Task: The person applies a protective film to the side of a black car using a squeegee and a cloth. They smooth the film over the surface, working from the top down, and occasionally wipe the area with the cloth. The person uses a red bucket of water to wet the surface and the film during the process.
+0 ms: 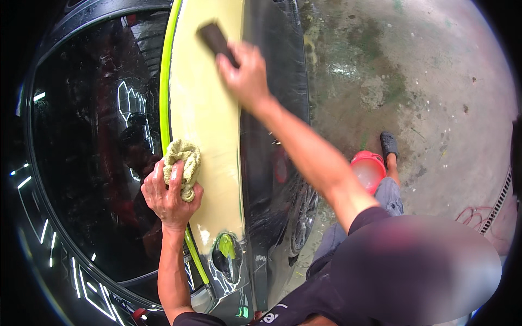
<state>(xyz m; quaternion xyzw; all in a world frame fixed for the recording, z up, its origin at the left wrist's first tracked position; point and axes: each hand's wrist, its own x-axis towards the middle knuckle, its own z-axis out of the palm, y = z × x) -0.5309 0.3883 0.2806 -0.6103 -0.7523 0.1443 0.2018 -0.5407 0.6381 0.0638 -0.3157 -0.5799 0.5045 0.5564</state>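
Right hand (247,76) pressing dark squeegee (216,38) (long axis up-left), yellow film (209,119)

Stained concrete floor (413,70), lying wet and blotchy.
Showing grey-green patches and pale specks; carrying a red bucket (368,169) near the car's wheel (304,217), a red hose (472,214) coiling beside a drain grate (503,198); reflecting ceiling lights in dark glass (87,163).

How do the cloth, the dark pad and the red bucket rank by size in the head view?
1. Red bucket, though it lies farther from the camera.
2. Cloth and dark pad: they look alike, both partly hidden by hands.
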